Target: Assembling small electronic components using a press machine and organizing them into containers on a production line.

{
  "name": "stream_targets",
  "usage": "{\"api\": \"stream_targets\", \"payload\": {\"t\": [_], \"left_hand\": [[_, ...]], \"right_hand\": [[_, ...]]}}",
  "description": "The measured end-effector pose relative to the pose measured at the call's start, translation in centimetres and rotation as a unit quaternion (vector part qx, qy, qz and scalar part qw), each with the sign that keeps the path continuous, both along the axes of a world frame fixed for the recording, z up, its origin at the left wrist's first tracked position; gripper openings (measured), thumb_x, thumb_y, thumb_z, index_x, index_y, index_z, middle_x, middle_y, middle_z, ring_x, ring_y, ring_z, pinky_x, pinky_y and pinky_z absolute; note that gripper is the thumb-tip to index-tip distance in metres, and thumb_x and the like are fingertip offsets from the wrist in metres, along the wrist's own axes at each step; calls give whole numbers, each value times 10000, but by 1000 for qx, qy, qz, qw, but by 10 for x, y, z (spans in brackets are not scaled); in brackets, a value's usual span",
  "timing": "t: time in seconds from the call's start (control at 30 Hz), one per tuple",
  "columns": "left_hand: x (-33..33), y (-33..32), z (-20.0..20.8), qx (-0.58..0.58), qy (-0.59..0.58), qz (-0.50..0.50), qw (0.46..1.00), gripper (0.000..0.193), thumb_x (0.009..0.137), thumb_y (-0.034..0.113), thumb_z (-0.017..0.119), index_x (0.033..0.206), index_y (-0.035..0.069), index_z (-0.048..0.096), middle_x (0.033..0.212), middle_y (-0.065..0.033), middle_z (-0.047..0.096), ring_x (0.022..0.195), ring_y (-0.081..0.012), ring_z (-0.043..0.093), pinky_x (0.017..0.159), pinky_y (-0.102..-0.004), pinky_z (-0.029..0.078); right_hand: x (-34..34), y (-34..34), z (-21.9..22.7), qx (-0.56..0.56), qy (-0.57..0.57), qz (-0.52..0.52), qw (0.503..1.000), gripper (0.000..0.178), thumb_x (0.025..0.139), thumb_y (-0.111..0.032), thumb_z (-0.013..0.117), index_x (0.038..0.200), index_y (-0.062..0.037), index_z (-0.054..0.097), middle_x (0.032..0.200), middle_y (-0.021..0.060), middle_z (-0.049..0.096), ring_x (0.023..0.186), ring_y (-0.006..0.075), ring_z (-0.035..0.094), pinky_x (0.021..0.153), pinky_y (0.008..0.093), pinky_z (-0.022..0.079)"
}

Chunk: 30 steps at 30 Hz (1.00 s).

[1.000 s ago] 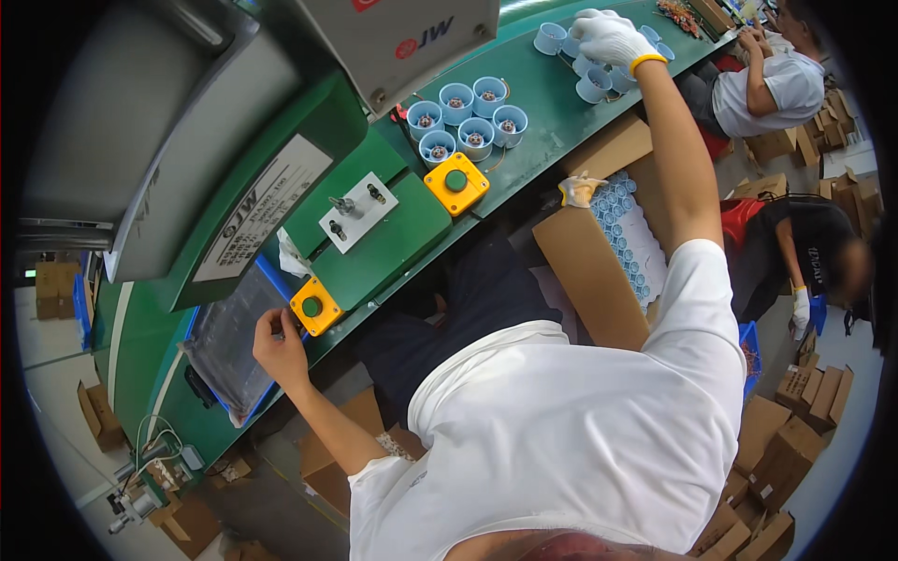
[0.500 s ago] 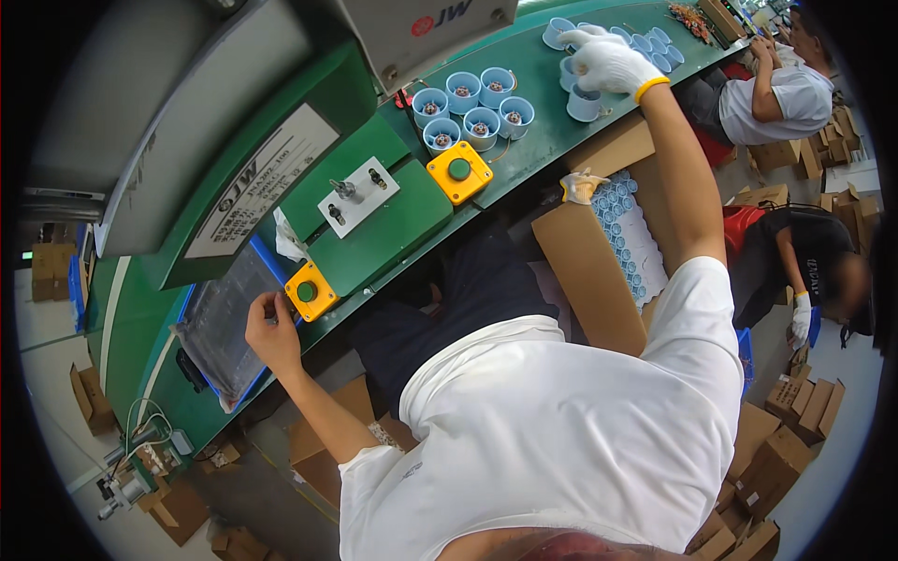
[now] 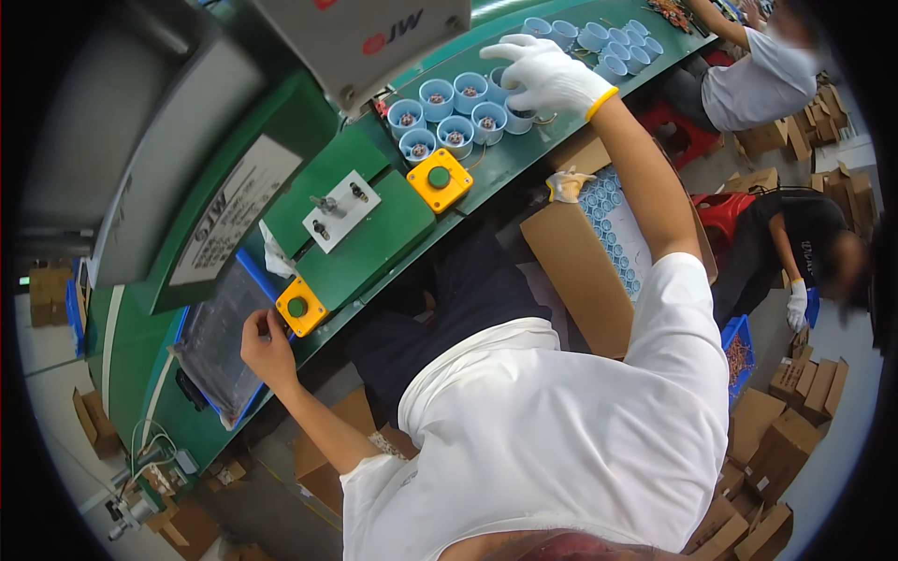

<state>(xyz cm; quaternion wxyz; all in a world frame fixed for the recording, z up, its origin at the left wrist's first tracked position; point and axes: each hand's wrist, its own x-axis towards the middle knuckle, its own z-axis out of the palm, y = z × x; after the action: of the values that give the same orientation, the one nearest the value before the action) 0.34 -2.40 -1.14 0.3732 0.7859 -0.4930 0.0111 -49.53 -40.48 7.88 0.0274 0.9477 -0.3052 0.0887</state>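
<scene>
My right hand (image 3: 554, 79), in a white glove with a yellow cuff, reaches over the green bench. Its fingers are spread above a light blue cup (image 3: 519, 120) and another cup partly hidden beneath it. Several blue cups (image 3: 455, 133) with small metal-coloured parts inside stand grouped just left of the glove. My bare left hand (image 3: 268, 352) is beside the near yellow button box (image 3: 301, 307) with its green button. Its fingers are loosely curled, the thumb apart, and I see nothing in them. A pale metal plate with pins (image 3: 340, 212) sits on the green press bed between the two button boxes.
The grey press head (image 3: 369, 47) overhangs the bed. A second yellow button box (image 3: 440, 182) is at the bench edge. More cups (image 3: 622, 47) stand at the far right. An open carton (image 3: 575, 271) holds blue cups. A blue-rimmed tray (image 3: 220, 337) is left; two people are at right.
My right hand has moved left along the bench, and two blue cups beneath it now stand against the left group. My left hand stays beside the button box.
</scene>
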Motion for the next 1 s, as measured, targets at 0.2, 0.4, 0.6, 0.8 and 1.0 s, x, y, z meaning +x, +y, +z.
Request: {"api": "stream_targets", "payload": {"t": [0.2, 0.4, 0.6, 0.8, 1.0], "left_hand": [[-1, -6, 2, -1, 0, -5, 1000, 85, 1002, 51, 765, 1041, -24, 754, 872, -116, 758, 754, -207, 719, 735, -349, 567], [-2, -4, 4, 17, -4, 20, 1000, 84, 1002, 46, 760, 1047, -24, 751, 874, -117, 760, 761, -206, 721, 745, -349, 570], [-1, -4, 1, 14, 0, 11, 1000, 83, 1003, 45, 758, 1047, -25, 750, 872, -114, 759, 764, -204, 723, 748, -346, 571], [-5, -7, 6, 14, 0, 4, 1000, 84, 1007, 46, 758, 1043, -28, 749, 868, -117, 758, 763, -204, 723, 748, -344, 570], [-1, -5, 5, 0, -20, 0, 1000, 92, 1008, 58, 766, 1045, -25, 754, 846, -123, 751, 741, -204, 710, 729, -348, 563]], "right_hand": [[-68, -76, 34, 18, -4, -314, 949, 477, 978, -500, 641, 1108, -95, 856, 1262, 135, 798, 1177, 336, 742, 1049, 448, 572], [-53, -113, 10, 80, 70, -450, 887, 638, 941, -636, 636, 1140, -69, 853, 1087, 212, 820, 1017, 410, 783, 941, 483, 606], [-58, -111, 9, 172, 42, -320, 931, 408, 843, -373, 713, 955, 5, 818, 931, 242, 786, 836, 380, 770, 817, 444, 608], [-61, -50, 22, 83, 121, -91, 985, 172, 817, -247, 785, 833, -79, 813, 967, 113, 716, 985, 351, 694, 886, 450, 586], [-38, -30, 9, 35, 90, -23, 995, 150, 812, -214, 783, 834, -66, 765, 992, 101, 686, 1037, 346, 658, 919, 449, 570]]}}
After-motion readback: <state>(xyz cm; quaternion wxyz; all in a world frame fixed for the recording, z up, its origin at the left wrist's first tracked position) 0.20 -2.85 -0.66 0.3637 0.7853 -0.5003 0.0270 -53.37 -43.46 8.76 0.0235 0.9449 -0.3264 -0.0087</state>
